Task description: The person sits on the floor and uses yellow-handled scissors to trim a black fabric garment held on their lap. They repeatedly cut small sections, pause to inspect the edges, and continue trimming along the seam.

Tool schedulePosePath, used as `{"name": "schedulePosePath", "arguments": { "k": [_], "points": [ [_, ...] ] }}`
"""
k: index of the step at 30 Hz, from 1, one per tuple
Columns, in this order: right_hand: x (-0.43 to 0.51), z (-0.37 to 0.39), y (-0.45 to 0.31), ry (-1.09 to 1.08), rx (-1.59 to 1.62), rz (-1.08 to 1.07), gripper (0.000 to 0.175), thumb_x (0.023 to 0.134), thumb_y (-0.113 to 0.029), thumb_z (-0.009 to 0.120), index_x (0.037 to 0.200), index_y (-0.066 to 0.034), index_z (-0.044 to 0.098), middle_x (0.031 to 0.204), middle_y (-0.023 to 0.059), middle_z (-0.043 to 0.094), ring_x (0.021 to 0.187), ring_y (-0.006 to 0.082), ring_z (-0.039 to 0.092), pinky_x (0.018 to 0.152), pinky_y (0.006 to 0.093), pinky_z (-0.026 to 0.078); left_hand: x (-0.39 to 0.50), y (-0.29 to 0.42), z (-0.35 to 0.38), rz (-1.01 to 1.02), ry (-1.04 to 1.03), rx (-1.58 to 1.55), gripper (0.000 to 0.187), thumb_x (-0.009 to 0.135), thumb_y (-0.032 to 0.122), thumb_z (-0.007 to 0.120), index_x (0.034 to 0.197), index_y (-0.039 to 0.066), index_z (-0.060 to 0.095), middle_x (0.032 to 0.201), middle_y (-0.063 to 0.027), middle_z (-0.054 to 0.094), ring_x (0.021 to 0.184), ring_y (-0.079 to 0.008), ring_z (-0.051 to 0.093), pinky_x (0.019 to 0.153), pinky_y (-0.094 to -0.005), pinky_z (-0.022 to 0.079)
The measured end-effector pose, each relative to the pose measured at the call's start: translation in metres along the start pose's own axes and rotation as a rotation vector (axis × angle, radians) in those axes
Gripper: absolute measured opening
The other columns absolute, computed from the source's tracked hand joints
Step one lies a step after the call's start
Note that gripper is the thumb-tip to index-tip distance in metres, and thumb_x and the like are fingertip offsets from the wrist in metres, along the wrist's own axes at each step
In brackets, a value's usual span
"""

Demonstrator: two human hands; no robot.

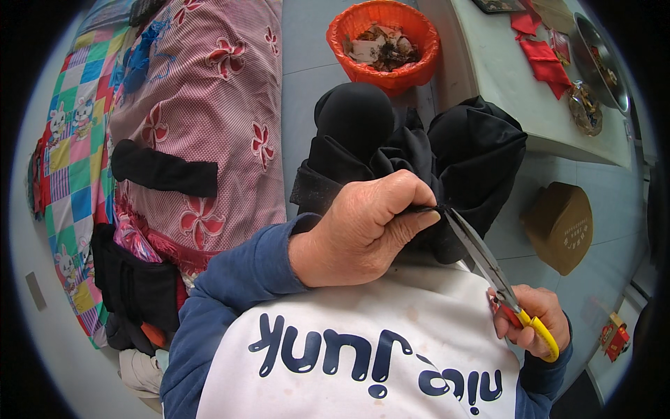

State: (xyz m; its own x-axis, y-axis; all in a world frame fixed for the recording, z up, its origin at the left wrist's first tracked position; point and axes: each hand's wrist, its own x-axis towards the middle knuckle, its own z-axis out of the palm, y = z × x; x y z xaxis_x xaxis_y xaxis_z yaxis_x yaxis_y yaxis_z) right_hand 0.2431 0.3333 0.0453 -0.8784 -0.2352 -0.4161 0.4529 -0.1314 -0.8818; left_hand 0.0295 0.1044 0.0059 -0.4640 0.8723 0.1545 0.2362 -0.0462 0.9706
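Observation:
My left hand (371,225) pinches an edge of black fabric (403,152) between thumb and forefinger, above my lap. In my right hand (539,314) is a pair of scissors (489,262) with red and yellow handles. The blades point up and to the left, their tips at the pinched edge, just right of my left fingertips. From this angle I cannot tell how far apart the blades are. The black cloth drapes over my knees, and I cannot separate it clearly from my trousers.
An orange-lined bin (335,47) holding waste stands beyond my knees. On the left, a black sock (165,170) lies on a pink flowered blanket (230,105). A white table (502,78) at right bears red cloth (544,63) and a metal bowl (581,63). A brown stool (560,225) stands below it.

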Motion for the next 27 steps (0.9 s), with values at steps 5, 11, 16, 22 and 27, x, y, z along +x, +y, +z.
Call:
{"name": "schedulePosePath", "arguments": {
  "k": [5, 11, 16, 22, 27],
  "points": [
    [0.0, -0.001, -0.002, -0.013, -0.002, 0.035, 0.074, 0.074, -0.055, 0.065, 0.121, 0.0009, 0.054, 0.075, 0.0026, 0.058, 0.06, 0.0114, 0.05, 0.056, 0.018, 0.043, 0.0, 0.0, -0.001, 0.011, 0.0, 0.009, 0.012, 0.09, 0.003, 0.061, 0.101, 0.0, 0.056, 0.085, -0.0075, 0.057, 0.069, -0.0141, 0.055, 0.064, -0.022, 0.044],
    [0.003, 0.004, 0.004, 0.049, -0.013, -0.003, 0.076, 0.072, -0.051, 0.07, 0.125, 0.0011, 0.054, 0.076, 0.0039, 0.058, 0.061, 0.0112, 0.049, 0.056, 0.0181, 0.042, 0.0, 0.004, 0.001, -0.065, 0.037, -0.054, 0.008, 0.093, 0.005, 0.058, 0.099, 0.001, 0.054, 0.079, -0.0022, 0.052, 0.063, -0.0076, 0.046, 0.058, -0.0191, 0.039],
    [0.006, 0.009, 0.01, 0.095, 0.073, -0.003, 0.077, 0.071, -0.049, 0.072, 0.127, 0.0008, 0.054, 0.077, 0.0044, 0.059, 0.062, 0.0114, 0.05, 0.057, 0.0184, 0.042, 0.0, 0.006, -0.002, -0.136, 0.028, -0.145, 0.006, 0.095, 0.007, 0.056, 0.097, 0.002, 0.054, 0.077, 0.0016, 0.049, 0.062, -0.0038, 0.041, 0.056, -0.0176, 0.036],
    [0.007, 0.009, 0.012, 0.092, 0.106, -0.03, 0.078, 0.069, -0.047, 0.074, 0.128, 0.0011, 0.053, 0.077, 0.0046, 0.059, 0.064, 0.0116, 0.051, 0.058, 0.0186, 0.042, -0.002, 0.0, -0.003, -0.218, 0.023, -0.43, 0.007, 0.095, 0.005, 0.054, 0.101, 0.001, 0.056, 0.087, -0.0024, 0.057, 0.073, -0.005, 0.048, 0.067, -0.0177, 0.04],
    [0.007, 0.007, 0.014, 0.069, 0.09, -0.045, 0.079, 0.068, -0.046, 0.075, 0.128, 0.0014, 0.053, 0.078, 0.0045, 0.059, 0.065, 0.0115, 0.051, 0.06, 0.0185, 0.042, -0.004, -0.008, -0.002, -0.224, 0.035, -0.522, 0.013, 0.093, 0.0, 0.055, 0.106, -0.001, 0.058, 0.103, -0.0098, 0.063, 0.092, -0.01, 0.058, 0.083, -0.022, 0.045]
  ]
}}
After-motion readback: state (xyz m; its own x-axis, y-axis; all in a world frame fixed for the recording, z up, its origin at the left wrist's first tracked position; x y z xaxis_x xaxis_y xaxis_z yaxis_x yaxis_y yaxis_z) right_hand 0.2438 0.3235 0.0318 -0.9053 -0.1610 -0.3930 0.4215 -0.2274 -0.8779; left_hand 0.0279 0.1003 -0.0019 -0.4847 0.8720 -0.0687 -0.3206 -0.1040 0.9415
